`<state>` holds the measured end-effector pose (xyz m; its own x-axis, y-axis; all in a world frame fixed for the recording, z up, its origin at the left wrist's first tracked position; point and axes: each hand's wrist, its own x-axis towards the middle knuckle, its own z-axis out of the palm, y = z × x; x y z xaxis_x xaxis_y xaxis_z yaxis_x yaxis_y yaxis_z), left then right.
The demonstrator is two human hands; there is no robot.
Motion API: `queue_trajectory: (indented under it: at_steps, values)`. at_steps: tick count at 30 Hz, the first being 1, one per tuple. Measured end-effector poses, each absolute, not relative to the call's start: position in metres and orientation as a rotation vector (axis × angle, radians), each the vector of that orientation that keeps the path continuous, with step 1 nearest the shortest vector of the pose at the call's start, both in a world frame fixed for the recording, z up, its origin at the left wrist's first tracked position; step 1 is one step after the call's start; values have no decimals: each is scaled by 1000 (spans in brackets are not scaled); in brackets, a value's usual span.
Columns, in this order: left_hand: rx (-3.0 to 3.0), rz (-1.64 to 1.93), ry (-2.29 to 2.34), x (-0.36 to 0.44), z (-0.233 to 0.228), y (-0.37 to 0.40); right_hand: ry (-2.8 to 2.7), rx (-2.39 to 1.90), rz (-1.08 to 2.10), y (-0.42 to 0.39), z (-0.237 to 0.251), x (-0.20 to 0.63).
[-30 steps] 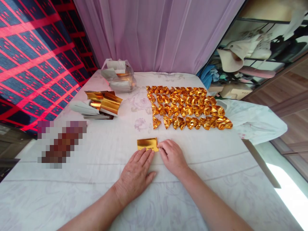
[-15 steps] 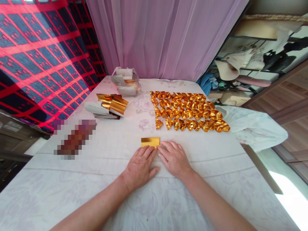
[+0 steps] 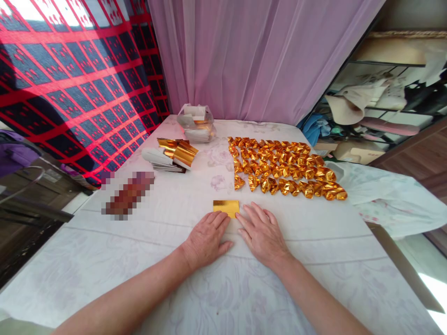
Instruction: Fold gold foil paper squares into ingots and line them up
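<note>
Right, bag: I see a clear plastic bag (image 3: pixel 195 122) at 11 o'clock on the table (image 3: pixel 104 260), holding a stack of white and gold sheets.
Loose stack: curled gold-and-white sheets (image 3: pixel 172 156) lie just in front of the bag, towards 10 o'clock.
Folded pieces: rows of crumpled gold foil shapes (image 3: pixel 284 167) fill the 1 o'clock area, laid side by side on the cloth.
Gold sheet: a flat gold rectangle (image 3: pixel 226 207) sits at 12 o'clock from my hands, centre of the table.
Left hand: my left hand (image 3: pixel 206 238) lies palm down, fingers extended and together, tips touching the sheet's near edge (nothing gripped).
Right hand: my right hand (image 3: pixel 262 232) is also flat, fingers slightly spread, index tip at the sheet's right corner, holding nothing.
Blurred object: a pixelated reddish patch (image 3: pixel 127 195) lies at 9 o'clock.
</note>
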<state>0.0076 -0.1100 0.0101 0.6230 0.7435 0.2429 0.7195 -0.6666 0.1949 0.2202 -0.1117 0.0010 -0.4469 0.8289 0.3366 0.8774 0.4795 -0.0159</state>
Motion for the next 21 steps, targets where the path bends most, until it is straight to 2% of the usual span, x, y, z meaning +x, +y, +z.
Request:
queue_trajectory:
  at_steps: [10, 21]
  values:
    - [2779, 446, 1283, -13, 13, -115, -2453, -1458, -252, -112, 1, 221]
    - [2774, 254, 1235, -27, 21, -109, -2444, -1414, -312, -112, -7, 225]
